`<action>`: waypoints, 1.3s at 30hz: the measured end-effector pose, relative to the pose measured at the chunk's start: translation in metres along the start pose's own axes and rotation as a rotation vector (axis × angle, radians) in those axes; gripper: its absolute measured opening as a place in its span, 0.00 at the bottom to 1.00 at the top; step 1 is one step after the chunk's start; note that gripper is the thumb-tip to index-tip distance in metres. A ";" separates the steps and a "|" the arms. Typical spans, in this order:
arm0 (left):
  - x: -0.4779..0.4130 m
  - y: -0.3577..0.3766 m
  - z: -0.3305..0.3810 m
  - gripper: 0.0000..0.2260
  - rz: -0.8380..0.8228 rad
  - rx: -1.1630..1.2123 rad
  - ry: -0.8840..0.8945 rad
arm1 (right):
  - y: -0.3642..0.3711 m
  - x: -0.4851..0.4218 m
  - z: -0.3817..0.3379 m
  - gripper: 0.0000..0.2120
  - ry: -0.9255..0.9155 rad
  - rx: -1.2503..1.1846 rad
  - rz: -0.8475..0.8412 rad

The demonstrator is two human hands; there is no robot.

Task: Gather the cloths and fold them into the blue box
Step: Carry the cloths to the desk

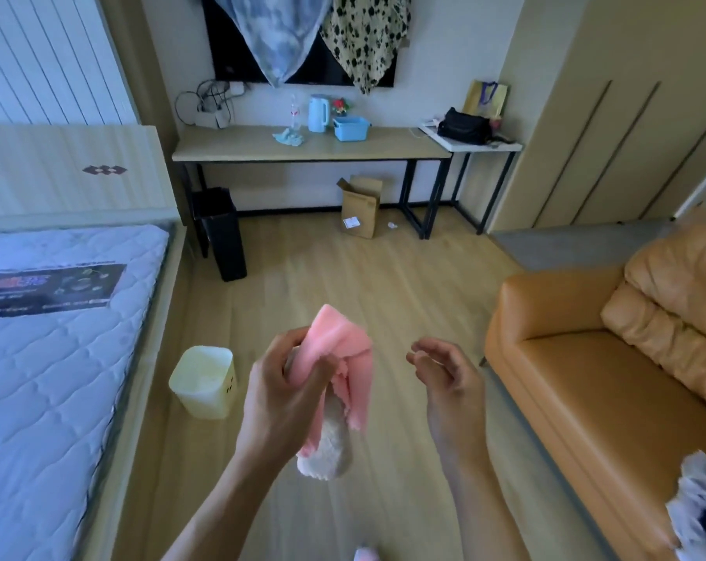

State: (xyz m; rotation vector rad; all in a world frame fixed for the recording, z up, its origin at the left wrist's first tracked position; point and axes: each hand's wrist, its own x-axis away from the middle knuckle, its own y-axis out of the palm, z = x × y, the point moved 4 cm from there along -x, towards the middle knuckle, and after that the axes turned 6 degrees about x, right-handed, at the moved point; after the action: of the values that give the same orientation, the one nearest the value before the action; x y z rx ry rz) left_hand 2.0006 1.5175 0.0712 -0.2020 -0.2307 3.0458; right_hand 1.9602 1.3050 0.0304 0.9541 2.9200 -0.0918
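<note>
Head view, left hand: its fingers are curled round a pink cloth and a white fluffy cloth. It grips both in one bunch above the wooden floor.
Right hand: just beside the bunch and apart from it, with fingers loosely bent and holding nothing.
Blue box: on the desk, right of centre near the back edge, just right of a pale blue kettle.
Light blue cloth: crumpled on the desk left of the kettle, in front of a clear bottle. The bottle's red label is too small to read.
Hanging cloths: a blue-and-white mottled cloth and a yellow cloth with black spots are draped over the wall screen.
Grey-white cloth: on the orange sofa, at its front right edge.
Mattress: it carries a dark printed label, with writing too blurred to read.
Cardboard box: on the floor under the desk with its flaps open. Its white sticker is unreadable.
Bins: a black bin stands by the desk's left leg, and a cream bin stands by the bed.
</note>
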 end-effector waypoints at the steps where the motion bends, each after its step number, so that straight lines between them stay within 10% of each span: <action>1: -0.021 0.010 -0.001 0.07 0.027 0.003 -0.001 | 0.003 -0.028 0.001 0.07 -0.007 0.003 -0.027; 39: -0.901 0.136 -0.100 0.08 0.247 -0.018 -0.021 | 0.382 -0.886 0.068 0.07 -0.030 0.061 -0.345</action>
State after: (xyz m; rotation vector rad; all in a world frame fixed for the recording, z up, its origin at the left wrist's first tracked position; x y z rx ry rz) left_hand 2.8948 1.3167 0.0643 -0.2153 -0.2520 3.2935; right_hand 2.9025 1.0867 0.0233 0.4399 3.0364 -0.2105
